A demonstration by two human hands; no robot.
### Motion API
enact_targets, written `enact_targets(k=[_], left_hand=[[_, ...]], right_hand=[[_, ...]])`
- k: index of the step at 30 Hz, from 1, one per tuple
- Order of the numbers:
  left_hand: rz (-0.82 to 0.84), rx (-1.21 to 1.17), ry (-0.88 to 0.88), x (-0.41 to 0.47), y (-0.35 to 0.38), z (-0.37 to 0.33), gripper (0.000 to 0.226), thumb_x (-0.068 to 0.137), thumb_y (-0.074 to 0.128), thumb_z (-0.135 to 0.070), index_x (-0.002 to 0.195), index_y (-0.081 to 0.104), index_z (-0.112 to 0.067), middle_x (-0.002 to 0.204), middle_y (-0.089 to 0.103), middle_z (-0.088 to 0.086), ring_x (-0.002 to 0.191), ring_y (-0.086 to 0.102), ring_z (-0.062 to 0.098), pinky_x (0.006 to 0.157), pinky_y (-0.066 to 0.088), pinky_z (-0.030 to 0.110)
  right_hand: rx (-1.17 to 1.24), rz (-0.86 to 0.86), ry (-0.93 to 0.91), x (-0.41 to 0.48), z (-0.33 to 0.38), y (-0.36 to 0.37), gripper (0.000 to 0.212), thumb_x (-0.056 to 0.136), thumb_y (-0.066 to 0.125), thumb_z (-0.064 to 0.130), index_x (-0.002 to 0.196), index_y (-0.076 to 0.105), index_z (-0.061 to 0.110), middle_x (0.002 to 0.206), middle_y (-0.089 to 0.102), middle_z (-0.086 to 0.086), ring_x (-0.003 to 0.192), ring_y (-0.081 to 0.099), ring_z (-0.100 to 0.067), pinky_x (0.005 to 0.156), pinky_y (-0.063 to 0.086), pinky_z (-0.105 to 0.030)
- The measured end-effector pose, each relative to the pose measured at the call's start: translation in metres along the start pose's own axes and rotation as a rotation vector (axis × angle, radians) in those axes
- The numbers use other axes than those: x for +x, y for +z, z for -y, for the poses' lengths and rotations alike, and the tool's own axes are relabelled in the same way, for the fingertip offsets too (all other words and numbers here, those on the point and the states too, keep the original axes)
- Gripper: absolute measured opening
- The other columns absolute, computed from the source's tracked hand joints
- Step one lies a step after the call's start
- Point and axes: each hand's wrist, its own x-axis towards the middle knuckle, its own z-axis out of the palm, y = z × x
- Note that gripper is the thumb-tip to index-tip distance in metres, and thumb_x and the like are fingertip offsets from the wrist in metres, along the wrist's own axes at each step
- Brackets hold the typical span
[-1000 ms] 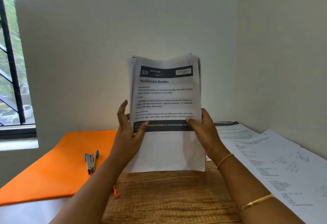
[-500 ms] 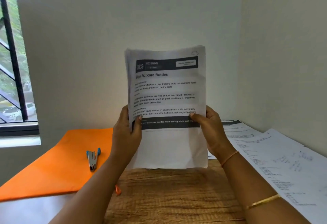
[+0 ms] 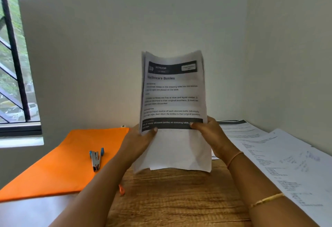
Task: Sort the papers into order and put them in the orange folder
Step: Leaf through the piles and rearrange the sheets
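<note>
The papers (image 3: 173,101) are thin matt white paper with black print. The tabletop (image 3: 170,199) shows coarse-grained brown wood. At its left edge the orange folder (image 3: 68,164) looks smooth and matt; the stapler (image 3: 96,159) on it is shiny metal with blue plastic tips.

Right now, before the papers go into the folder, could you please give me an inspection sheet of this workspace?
Surface: wooden table, grain visible in the middle.
Job's things: stack of papers held upright, top sheet headed "Skincare Bottles"; orange folder lying flat at the left; loose printed sheets spread at the right.
Clutter: stapler lying on the orange folder; small orange item beside the left forearm, too small to identify.
Grippers: left hand and right hand grip the stack by its side edges.
Cables: nothing seen.
Surroundings: barred window at the left; plain walls meeting in a corner behind.
</note>
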Motion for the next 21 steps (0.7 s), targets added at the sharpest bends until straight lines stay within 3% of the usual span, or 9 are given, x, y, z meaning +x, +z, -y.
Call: enact_targets(k=[2, 4, 8, 16, 18, 21], left_hand=[[0.097, 0.128, -0.081, -0.001, 0.002, 0.009, 0.016, 0.094, 0.055, -0.033, 0.105, 0.057, -0.022, 0.101, 0.065, 0.0, 0.087, 0.061, 0.016, 0.066, 0.047, 0.021], [0.061, 0.11, -0.095, -0.001, 0.003, 0.01, 0.015, 0.095, 0.053, -0.031, 0.106, 0.056, -0.021, 0.102, 0.064, 0.002, 0.085, 0.059, 0.015, 0.064, 0.045, 0.019], [-0.052, 0.039, -0.01, -0.002, 0.002, 0.0, 0.013, 0.092, 0.057, -0.031, 0.102, 0.056, -0.023, 0.092, 0.062, -0.004, 0.077, 0.058, 0.005, 0.059, 0.044, 0.016], [-0.122, -0.131, 0.135, -0.008, 0.003, -0.016, 0.008, 0.09, 0.059, -0.024, 0.093, 0.054, -0.03, 0.088, 0.06, -0.015, 0.078, 0.057, 0.0, 0.054, 0.047, 0.007], [-0.055, -0.124, 0.088, -0.007, 0.0, -0.012, 0.009, 0.09, 0.061, -0.026, 0.093, 0.055, -0.032, 0.091, 0.062, -0.014, 0.083, 0.061, 0.005, 0.06, 0.049, 0.012], [0.235, 0.098, -0.081, -0.004, -0.007, -0.001, 0.013, 0.089, 0.062, -0.03, 0.1, 0.054, -0.031, 0.103, 0.064, -0.005, 0.095, 0.063, 0.016, 0.073, 0.05, 0.023]], right_hand=[[-0.136, 0.026, 0.008, -0.001, -0.004, 0.002, 0.023, 0.091, 0.056, 0.008, 0.089, 0.055, 0.032, 0.088, 0.061, 0.01, 0.08, 0.057, -0.008, 0.07, 0.046, -0.021], [-0.137, 0.002, 0.011, -0.001, -0.006, 0.003, 0.024, 0.091, 0.057, 0.008, 0.088, 0.055, 0.032, 0.087, 0.06, 0.009, 0.079, 0.056, -0.008, 0.068, 0.045, -0.02], [-0.088, -0.055, -0.023, -0.002, -0.001, 0.002, 0.018, 0.09, 0.058, 0.009, 0.092, 0.057, 0.028, 0.092, 0.062, 0.002, 0.086, 0.058, -0.017, 0.07, 0.046, -0.026], [0.097, -0.112, -0.082, -0.004, 0.008, 0.001, 0.024, 0.089, 0.058, 0.005, 0.086, 0.056, 0.029, 0.088, 0.061, 0.006, 0.081, 0.056, -0.011, 0.069, 0.044, -0.023], [0.083, -0.079, -0.055, -0.004, 0.007, -0.001, 0.024, 0.09, 0.057, 0.005, 0.087, 0.056, 0.029, 0.088, 0.062, 0.005, 0.081, 0.056, -0.011, 0.068, 0.044, -0.024], [-0.152, 0.011, 0.007, -0.002, 0.001, -0.003, 0.023, 0.092, 0.054, 0.006, 0.089, 0.053, 0.029, 0.085, 0.057, 0.012, 0.078, 0.053, -0.007, 0.064, 0.04, -0.02]])
